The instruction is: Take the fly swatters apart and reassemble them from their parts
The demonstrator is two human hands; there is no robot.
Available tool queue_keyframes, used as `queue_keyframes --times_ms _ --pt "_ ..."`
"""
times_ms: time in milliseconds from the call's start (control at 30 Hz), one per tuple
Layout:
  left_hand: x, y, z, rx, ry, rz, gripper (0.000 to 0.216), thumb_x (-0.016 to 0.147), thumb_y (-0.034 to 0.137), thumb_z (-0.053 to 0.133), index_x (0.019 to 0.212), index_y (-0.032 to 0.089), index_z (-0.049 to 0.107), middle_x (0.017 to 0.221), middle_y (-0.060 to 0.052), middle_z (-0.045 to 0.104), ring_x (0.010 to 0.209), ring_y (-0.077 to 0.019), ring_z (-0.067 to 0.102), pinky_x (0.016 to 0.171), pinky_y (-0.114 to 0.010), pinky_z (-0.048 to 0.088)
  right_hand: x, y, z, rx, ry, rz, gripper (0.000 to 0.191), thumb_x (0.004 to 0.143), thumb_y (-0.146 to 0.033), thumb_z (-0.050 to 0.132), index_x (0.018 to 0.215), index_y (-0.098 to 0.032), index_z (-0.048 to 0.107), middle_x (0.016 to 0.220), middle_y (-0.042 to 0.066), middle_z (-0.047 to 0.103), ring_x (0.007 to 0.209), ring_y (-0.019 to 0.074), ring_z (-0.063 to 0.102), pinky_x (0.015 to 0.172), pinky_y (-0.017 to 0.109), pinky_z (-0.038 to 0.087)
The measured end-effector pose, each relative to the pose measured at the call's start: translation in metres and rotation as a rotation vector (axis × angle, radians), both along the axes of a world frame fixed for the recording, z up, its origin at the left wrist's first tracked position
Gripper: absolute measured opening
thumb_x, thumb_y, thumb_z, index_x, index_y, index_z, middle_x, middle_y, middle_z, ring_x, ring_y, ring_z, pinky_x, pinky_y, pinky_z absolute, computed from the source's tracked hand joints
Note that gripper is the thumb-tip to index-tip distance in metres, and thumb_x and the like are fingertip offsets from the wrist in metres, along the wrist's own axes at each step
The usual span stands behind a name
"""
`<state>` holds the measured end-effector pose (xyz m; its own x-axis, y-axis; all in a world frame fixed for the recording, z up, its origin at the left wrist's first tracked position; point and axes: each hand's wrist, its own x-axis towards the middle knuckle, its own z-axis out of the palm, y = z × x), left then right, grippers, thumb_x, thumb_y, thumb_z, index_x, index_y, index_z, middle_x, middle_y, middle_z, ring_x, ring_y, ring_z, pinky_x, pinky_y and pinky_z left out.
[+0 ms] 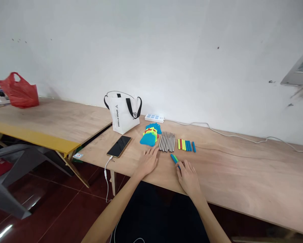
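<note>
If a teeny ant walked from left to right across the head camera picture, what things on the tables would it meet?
Red plastic bag → phone → pile of colourful flat pieces → grey metal sticks → row of short coloured sticks.

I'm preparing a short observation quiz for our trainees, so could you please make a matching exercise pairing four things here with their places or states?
1. Right hand
2. Metal rods
3. Phone
4. Red bag

A. On the table at the left
B. At a blue stick and a green stick
C. Joined to a white cable
D. Between flat coloured pieces and a row of coloured sticks

Pairs: 1-B, 2-D, 3-C, 4-A
</note>
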<state>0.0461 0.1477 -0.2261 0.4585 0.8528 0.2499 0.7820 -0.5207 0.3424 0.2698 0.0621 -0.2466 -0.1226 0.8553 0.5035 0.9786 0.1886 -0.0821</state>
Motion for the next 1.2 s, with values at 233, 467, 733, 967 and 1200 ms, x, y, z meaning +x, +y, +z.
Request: queue_keyframes --times_ms 233,467,733,967,1200 --pt "0.0025 -0.0028 -0.0012 0.042 0.056 -0.063 0.063 0.093 0.015 0.037 0.156 0.026 0.035 0.162 -0.006 0.039 0.145 -0.0275 0.037 0.115 -0.05 0.031 -0.0037 0.0012 -0.0027 0.01 -0.07 -0.023 0.03 0.103 -0.023 0.036 0.107 -0.022 0.065 0.103 0.009 0.061 0.095 0.0237 0.058 0.081 0.037 0.042" --pt "0.0027 -0.0033 0.0002 0.062 0.018 -0.019 0.049 0.093 0.013 0.037 0.14 0.022 0.048 0.149 -0.012 0.051 0.135 -0.0267 0.049 0.112 -0.048 0.035 -0.0036 0.0015 -0.0026 0.008 -0.086 -0.021 0.029 0.103 -0.023 0.037 0.108 -0.021 0.065 0.102 0.009 0.06 0.093 0.0237 0.057 0.081 0.036 0.041" --pt "0.0037 0.0012 -0.0054 0.047 -0.018 -0.072 0.051 0.093 0.012 0.038 0.141 0.024 0.049 0.155 -0.009 0.045 0.142 -0.0257 0.044 0.118 -0.05 0.032 -0.0021 0.003 -0.0041 0.021 -0.081 -0.003 0.028 0.103 -0.024 0.037 0.106 -0.021 0.065 0.103 0.009 0.06 0.094 0.0239 0.057 0.081 0.036 0.042" --pt "0.0069 -0.0004 0.0011 0.019 -0.188 -0.051 0.032 0.088 0.004 0.037 0.087 0.021 0.064 0.104 -0.007 0.063 0.095 -0.0202 0.062 0.087 -0.034 0.051 -0.0006 0.0038 -0.006 0.021 -0.081 0.009 0.027 0.102 -0.022 0.038 0.107 -0.021 0.065 0.104 0.01 0.06 0.095 0.0239 0.057 0.082 0.036 0.043" --pt "0.0052 0.0009 0.0008 0.035 -0.161 -0.127 0.045 0.083 -0.002 0.038 0.108 0.024 0.065 0.133 -0.005 0.058 0.123 -0.022 0.055 0.104 -0.039 0.045 -0.0025 0.0029 -0.0042 0.016 -0.092 -0.011 0.025 0.102 -0.022 0.04 0.109 -0.021 0.064 0.104 0.01 0.06 0.095 0.0242 0.057 0.08 0.036 0.042"
